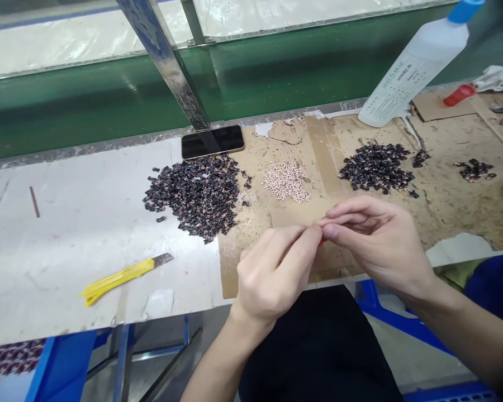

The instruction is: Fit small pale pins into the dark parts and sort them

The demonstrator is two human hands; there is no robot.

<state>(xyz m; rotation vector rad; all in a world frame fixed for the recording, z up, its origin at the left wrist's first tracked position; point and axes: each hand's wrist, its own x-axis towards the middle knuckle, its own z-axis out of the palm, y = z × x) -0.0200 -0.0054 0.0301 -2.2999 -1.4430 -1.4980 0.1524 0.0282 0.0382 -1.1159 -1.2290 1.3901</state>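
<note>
My left hand point(274, 271) and my right hand point(373, 240) meet fingertip to fingertip above the cardboard at the table's front edge. Both are closed in a pinch. A bit of something red point(321, 243) shows between the fingertips, mostly hidden, and I cannot make out its kind. Just beyond my hands lies a small heap of tiny copper-coloured parts point(285, 181). To its left is a large pile of small black parts point(199, 195) with coppery bits. On the right sits a smaller pile of similar black parts point(376, 166).
A phone point(212, 142) lies behind the large pile, near a metal post point(167, 61). At left rests a yellow utility knife point(126, 278), blade out. A white bottle point(414, 70) stands at the back right, near a red cap-like piece point(459, 95) and a few black parts point(474, 170).
</note>
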